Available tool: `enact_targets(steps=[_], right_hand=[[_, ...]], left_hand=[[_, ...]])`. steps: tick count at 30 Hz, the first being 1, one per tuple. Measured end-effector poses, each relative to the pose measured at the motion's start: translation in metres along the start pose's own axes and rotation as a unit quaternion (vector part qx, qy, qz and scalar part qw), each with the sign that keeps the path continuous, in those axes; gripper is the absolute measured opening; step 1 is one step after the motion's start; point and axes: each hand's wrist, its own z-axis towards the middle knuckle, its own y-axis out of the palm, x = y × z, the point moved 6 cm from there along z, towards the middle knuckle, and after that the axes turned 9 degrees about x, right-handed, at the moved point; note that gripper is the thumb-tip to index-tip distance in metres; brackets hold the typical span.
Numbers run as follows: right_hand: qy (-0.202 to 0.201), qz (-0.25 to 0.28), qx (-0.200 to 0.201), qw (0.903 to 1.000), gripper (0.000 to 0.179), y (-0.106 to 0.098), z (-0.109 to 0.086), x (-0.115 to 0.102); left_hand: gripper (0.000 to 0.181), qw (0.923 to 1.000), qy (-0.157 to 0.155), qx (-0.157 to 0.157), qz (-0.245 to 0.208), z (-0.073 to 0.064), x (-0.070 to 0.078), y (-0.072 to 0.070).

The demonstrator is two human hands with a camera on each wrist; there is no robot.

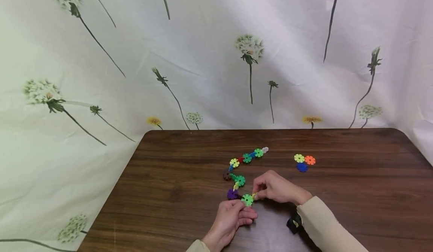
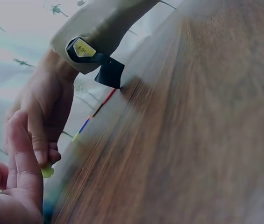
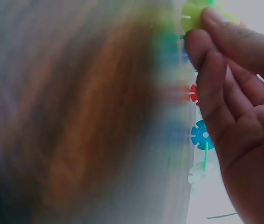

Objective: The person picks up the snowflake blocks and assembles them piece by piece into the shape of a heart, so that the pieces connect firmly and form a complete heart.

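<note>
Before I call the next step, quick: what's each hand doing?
Left hand: at the light green disc; whether it pinches or only touches cannot be told.
Right hand: closed, pinching a yellow disc.

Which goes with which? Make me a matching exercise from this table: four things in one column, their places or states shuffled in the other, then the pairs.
Column one
1. Right hand
2. White disc
3. Purple disc
4. Orange disc

Column two
A. Partway along the chain
B. Beside a loose blue disc, off the chain
C. Pinching a yellow disc
D. At the chain's far end

Pairs: 1-C, 2-D, 3-A, 4-B
</note>
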Motion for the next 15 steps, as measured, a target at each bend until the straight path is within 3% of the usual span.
enact_targets(steps=[9,15], right_hand=[[0.009,0.004,0.01,0.9999,0.013,0.0023,-0.0013,-0.0036],[-0.019,-0.009,-0.004,0.9998,0.014,0.0026,0.0021,-0.0088]], left_hand=[[0.015,1.0,0.003,0.005,-0.008,-0.001,0.0007,-0.0007],[0.018,1.0,0.007,-0.002,-0.005,-0.0014,0.0009,-0.0005]])
